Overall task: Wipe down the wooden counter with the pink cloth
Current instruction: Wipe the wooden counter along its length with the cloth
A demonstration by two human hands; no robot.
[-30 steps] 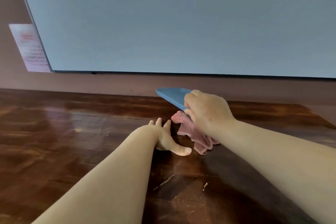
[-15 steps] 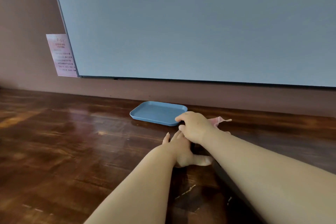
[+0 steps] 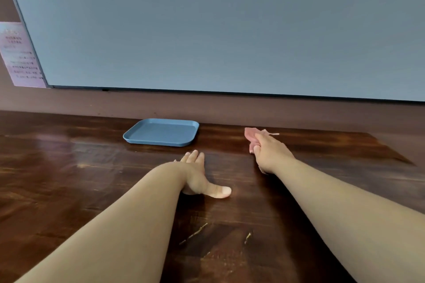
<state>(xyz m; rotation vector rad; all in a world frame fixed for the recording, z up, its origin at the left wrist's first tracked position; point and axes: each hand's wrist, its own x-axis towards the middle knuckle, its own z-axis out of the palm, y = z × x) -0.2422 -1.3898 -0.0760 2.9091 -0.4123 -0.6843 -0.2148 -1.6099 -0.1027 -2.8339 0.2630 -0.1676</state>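
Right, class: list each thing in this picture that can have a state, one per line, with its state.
Tray: flat on the counter, nothing in it, untouched.
Cloth: bunched, gripped by the right hand.
Right hand: curled round the cloth, down at the counter.
Left hand: fingers straight, palm resting on the counter.
Counter: glossy, with pale scratches near the front.
Notice: stuck on the wall, text unreadable.

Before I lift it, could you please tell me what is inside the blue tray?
The blue tray shows only its bare blue floor; nothing lies inside. Whatever is under it on the wooden counter is covered.
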